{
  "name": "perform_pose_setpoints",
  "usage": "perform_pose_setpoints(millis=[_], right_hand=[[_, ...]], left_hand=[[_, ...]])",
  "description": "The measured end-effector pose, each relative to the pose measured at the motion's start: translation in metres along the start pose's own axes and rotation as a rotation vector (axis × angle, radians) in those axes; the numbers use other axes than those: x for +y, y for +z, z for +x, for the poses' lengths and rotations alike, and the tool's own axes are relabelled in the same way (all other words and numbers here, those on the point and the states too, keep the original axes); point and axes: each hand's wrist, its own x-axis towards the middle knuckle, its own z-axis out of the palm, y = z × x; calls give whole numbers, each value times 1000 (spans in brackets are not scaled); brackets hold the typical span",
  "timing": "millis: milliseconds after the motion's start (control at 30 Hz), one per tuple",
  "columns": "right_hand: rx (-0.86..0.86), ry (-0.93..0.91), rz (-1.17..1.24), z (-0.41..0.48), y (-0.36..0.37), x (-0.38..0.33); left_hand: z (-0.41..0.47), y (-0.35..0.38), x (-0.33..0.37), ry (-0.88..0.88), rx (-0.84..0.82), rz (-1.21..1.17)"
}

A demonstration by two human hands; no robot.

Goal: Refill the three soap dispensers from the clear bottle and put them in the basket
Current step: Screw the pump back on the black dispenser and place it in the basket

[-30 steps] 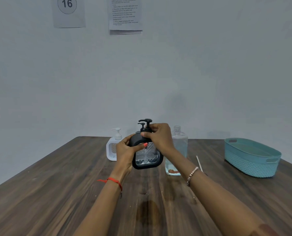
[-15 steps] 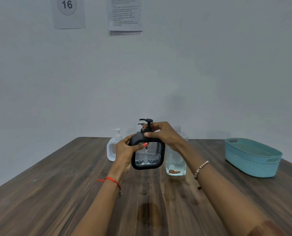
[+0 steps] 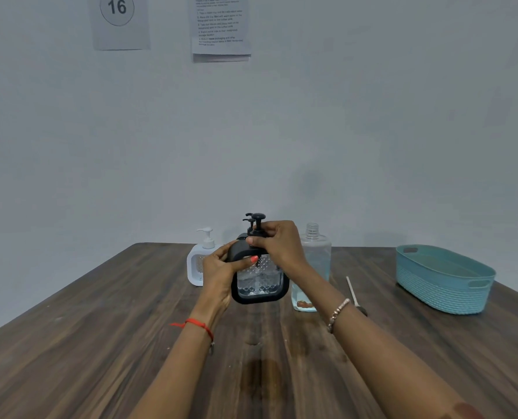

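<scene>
The black dispenser (image 3: 259,279) is held just above the table (image 3: 100,343), mid-table, between the white dispenser (image 3: 197,267) on the left and the clear bottle (image 3: 313,267) on the right. The left hand (image 3: 221,275) wraps its side wall; the right hand (image 3: 277,241) closes on the pump collar. The body appears rigid, smooth plastic, light and only part-filled, so it is likely slippery when wet: grip the flat sides, not the pump head. A second black pump shows behind; its body is hidden. Collar thread engagement cannot be determined. The basket (image 3: 442,281) stands far right.
</scene>
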Motion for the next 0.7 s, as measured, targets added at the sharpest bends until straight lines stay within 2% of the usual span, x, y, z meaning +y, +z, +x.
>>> perform_pose_setpoints(millis=[233,333,467,633,700], right_hand=[[151,-39,-121,-1,20,12],[58,-44,-123,-1,9,9],[-86,27,5,-5,-27,5],[-215,132,-29,-10,-68,16],[-216,139,-77,-12,-82,13]], left_hand=[[-6,7,0,53,69,76],[-5,4,1,40,68,85],[-6,8,7,30,59,79],[-10,28,13,21,31,60],[-13,39,14,25,9,82]])
